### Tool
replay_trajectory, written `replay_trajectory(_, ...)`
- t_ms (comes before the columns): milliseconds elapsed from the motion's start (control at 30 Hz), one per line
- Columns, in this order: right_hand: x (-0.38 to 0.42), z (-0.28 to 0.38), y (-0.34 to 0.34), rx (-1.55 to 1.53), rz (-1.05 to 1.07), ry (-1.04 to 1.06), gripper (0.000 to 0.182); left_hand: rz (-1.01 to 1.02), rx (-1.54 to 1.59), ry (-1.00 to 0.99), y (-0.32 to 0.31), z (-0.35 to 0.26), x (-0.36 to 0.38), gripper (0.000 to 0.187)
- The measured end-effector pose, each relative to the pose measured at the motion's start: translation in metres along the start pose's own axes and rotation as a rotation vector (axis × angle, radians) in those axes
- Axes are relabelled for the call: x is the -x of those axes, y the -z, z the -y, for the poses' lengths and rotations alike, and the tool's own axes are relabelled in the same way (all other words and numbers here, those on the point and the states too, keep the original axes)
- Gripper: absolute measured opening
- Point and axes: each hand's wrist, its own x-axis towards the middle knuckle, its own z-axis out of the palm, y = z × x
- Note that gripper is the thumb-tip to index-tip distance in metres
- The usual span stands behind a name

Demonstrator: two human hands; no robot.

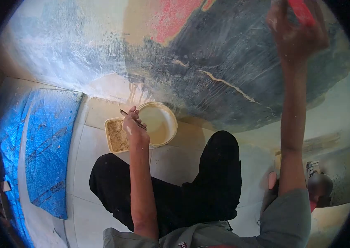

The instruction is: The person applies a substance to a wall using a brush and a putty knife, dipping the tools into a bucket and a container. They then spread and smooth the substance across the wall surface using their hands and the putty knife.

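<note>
Red tool (pixel 302 12) clamped in R hand (pixel 297 36), stick (pixel 123 113) in L hand (pixel 132 125) beside bucket (pixel 171 120): slack L grip cd dunk stick, I reckon.

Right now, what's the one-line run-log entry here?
left hand: holds thin tool, by tan-paste tub and round bucket | right hand: holds red object, near wall

I count two hands (pixel 133 126) of mine, one round bucket (pixel 174 123), one squarish tub (pixel 108 136), one thin tool (pixel 123 112), one red object (pixel 301 12), one other person (pixel 320 186).
</note>
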Motion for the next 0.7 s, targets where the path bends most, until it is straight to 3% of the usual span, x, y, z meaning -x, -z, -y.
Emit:
replay_trajectory(67,0.008,0.007,-0.007,0.053,0.085,-0.151,0.010,0.004,0.039,0.019,0.000,0.003,-0.003,0.044)
replay_trajectory(100,0.022,0.005,-0.021,0.091,0.029,-0.024,0.009,-0.002,0.035,0.020,0.002,0.004,-0.004,0.044)
replay_trajectory(167,0.056,0.022,-0.020,0.106,0.146,0.006,0.025,0.025,0.005,0.009,0.003,0.005,-0.006,0.044)
replay_trajectory(200,0.068,0.045,-0.010,0.078,0.318,-0.092,0.039,0.024,0.000,0.009,0.003,0.004,-0.005,0.044)
replay_trajectory(267,0.089,0.077,-0.018,-0.024,0.265,-0.053,0.028,0.030,0.007,0.024,-0.001,0.000,0.003,0.044)
replay_trajectory(333,0.121,0.116,-0.013,-0.112,0.380,-0.056,0.023,0.054,-0.008,0.014,0.000,0.001,0.004,0.044)
replay_trajectory(467,0.169,0.173,0.010,-0.424,0.628,-0.159,0.033,0.079,-0.007,0.010,-0.004,-0.002,0.011,0.043)
replay_trajectory(567,0.186,0.186,0.014,-0.568,0.710,-0.322,0.032,0.064,-0.008,0.025,-0.005,-0.005,0.013,0.045)
replay_trajectory(700,0.172,0.168,0.020,-0.558,0.670,-0.386,0.030,0.100,-0.011,-0.007,-0.001,-0.002,0.010,0.040)
